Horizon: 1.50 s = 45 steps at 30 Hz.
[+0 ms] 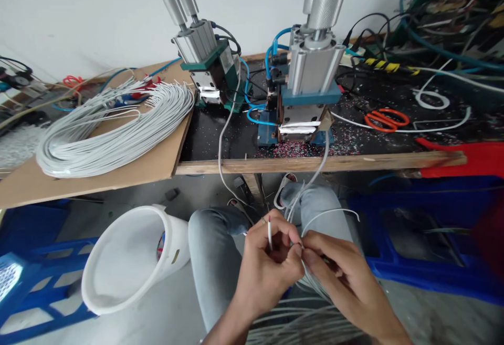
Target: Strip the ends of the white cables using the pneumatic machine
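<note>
My left hand [268,261] and my right hand [338,271] meet low in the middle, over my lap. Both are closed on thin white wires [305,271] that loop across my knees and spill downward. The left fingers pinch a short wire end standing upright. The right fingertips press against the left at the same bundle. One white wire [321,164] runs up from my hands to the nearer pneumatic machine [311,87] on the wooden bench edge [315,164].
A second pneumatic machine [207,66] stands further left. A large coil of white wires [114,124] lies on cardboard [157,164]. Orange scissors [386,120] rest on the bench at right. A white bucket [129,255] leans beside blue crates [425,240].
</note>
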{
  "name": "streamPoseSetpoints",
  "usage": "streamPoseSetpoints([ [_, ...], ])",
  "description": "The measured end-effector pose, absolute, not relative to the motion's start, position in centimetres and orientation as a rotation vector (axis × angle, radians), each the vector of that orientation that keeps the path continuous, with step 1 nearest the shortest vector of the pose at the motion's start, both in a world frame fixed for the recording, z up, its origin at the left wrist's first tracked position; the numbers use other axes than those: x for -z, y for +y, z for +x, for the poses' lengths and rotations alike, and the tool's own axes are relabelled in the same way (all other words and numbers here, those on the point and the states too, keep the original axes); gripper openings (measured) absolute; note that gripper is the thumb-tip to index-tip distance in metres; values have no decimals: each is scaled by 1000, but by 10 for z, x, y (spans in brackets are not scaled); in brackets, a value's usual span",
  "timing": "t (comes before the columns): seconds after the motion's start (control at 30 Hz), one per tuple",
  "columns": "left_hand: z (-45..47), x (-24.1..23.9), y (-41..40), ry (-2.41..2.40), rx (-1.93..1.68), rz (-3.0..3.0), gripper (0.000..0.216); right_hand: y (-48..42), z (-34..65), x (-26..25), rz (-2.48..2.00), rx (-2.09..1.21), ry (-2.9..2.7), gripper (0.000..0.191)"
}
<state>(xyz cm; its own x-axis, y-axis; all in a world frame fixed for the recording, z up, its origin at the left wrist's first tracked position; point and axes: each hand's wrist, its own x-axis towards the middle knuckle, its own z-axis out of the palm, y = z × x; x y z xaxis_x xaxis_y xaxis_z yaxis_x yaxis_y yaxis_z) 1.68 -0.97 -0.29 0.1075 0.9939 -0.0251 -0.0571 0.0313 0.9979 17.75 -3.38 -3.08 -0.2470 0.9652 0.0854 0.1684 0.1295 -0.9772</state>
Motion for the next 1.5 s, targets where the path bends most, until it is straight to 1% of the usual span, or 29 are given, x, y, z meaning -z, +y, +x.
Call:
streamPoseSetpoints([
  [0.2, 9, 7, -3, 1024, -1040, 1365, 19, -31, 187, 22, -1161, -1059, -1833, 28],
  [0.33, -1, 4, 3, 964, -867, 1552, 29, -29, 196, 16, -1209, -918, -2044, 25],
  [0.4, -4, 1, 6, 943, -785, 1613, 31, -27, 201, 14, -1204, -950, -2090, 25],
  [0.47, -5, 1, 8, 928, -762, 1623, 31, -23, 203, 15, -1179, -1054, -2082, 28],
  [0.53, -4, 3, 8, 930, -803, 1576, 29, -20, 203, 21, -1170, -1187, -1991, 33],
  [0.63, 1, 12, 7, 949, -911, 1431, 24, -21, 196, 37, -1135, -1380, -1714, 40],
  [0.7, 6, 18, 4, 977, -983, 1325, 18, -25, 186, 51, -1094, -1440, -1462, 40],
  [0.8, 16, 25, -2, 1050, -1102, 1210, 14, -37, 164, 72, -1071, -1402, -1141, 39],
  [0.9, 27, 31, -14, 1156, -1244, 1115, 13, -48, 142, 85, -1119, -1327, -999, 39],
  [1.07, 42, 41, -30, 1297, -1382, 977, 19, -54, 123, 82, -1197, -1212, -881, 32],
  [1.27, 44, 40, -29, 1307, -1374, 884, 29, -50, 121, 75, -1235, -1163, -887, 32],
  [1.5, 42, 38, -26, 1226, -1307, 877, 29, -49, 127, 74, -1257, -1111, -895, 30],
])
